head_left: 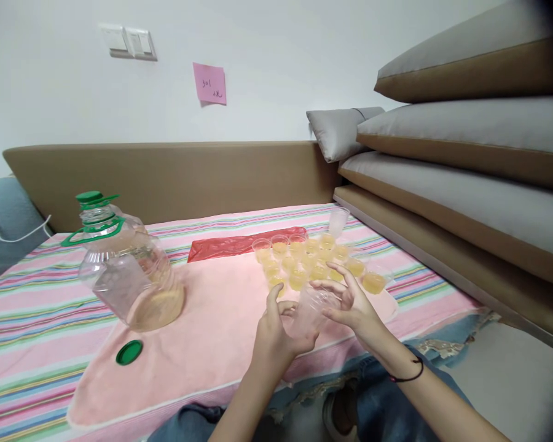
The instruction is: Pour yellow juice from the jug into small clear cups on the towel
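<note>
Between both hands is a clear plastic cup (312, 307), tilted, above the front part of the pink cloth. My left hand (279, 334) grips its lower left side, the thumb raised. At the upper right, my right hand (352, 304) pinches it near one end with thumb and fingers. Whether it is a single cup or several nested ones, I cannot tell. Just beyond the hands stand several clear cups of yellow liquid (298, 277), close together in rows; my hands partly hide the nearest ones.
A large clear jug (159, 307) with a green cap and some pale liquid stands at left, its loose green lid (129, 352) in front. A red plastic bag (225, 245) lies behind the pink cloth (203, 356). Another clear cup (338, 222) stands back right. Stacked cushions (465, 178) rise at right.
</note>
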Available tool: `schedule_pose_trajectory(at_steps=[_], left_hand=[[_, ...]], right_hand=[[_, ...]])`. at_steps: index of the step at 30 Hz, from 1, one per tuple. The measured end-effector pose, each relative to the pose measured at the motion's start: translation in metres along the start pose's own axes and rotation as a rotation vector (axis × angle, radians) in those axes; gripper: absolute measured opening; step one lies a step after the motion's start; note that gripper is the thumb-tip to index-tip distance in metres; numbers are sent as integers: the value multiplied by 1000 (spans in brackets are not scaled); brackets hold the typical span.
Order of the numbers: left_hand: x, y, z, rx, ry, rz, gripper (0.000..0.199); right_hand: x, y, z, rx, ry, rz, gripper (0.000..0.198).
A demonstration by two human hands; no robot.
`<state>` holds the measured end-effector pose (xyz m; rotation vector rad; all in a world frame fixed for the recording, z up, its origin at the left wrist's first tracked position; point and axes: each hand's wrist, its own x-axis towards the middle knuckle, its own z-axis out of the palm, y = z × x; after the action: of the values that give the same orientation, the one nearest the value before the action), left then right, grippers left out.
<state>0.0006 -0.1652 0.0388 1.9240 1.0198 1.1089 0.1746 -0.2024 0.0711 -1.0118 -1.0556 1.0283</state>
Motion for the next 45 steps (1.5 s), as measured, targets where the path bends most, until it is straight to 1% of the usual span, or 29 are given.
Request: schedule_pose_trajectory(at_steps=[5,9,11,13,17,19,20,22,24,28,31,33,36,38,40,43,45], left_hand=[[0,-4,3,-15,45,3,95],[-1,-7,3,-13,12,-10,95],[-2,-8,2,-3,-17,-14,96],[-2,-8,0,-8,-32,-12,96],[0,-8,-7,-79,8,-18,93],[4,-9,-11,-128,53,-29,89],[6,-10,-13,-161,80,-31,86],[11,-13,-16,-240,140,-31,82],[15,-17,-18,-311,199,-44,79],[19,-21,-20,-386,249,-85,74],[18,-20,-22,-385,244,-75,73],[16,-20,-22,-365,226,-59,73],[14,-19,-21,-341,207,-39,74],[12,-18,-20,-320,190,-16,74],[9,-15,-18,-283,151,18,74],[1,-9,-12,-180,80,68,74],[-5,-6,-7,-94,54,105,74]], right_hand=[[2,0,-3,-15,-27,-9,92],[3,-2,-5,-24,-12,-27,90],[6,-8,-8,-15,49,-54,84],[11,-18,-17,-20,134,-99,79],[18,-36,-48,-133,348,-264,74],[17,-35,-63,-189,430,-325,74],[15,-30,-69,-210,443,-324,75],[10,-15,-72,-252,408,-273,79],[6,6,-67,-306,324,-205,83],[5,48,-39,-421,209,-148,85],[12,67,-19,-439,134,-125,84],[15,73,-12,-446,95,-125,83],[15,68,-10,-514,58,-152,85],[10,57,-10,-590,55,-188,87],[2,42,-8,-609,50,-213,86],[-10,22,3,-482,24,-237,86],[-17,16,12,-374,29,-260,89]])
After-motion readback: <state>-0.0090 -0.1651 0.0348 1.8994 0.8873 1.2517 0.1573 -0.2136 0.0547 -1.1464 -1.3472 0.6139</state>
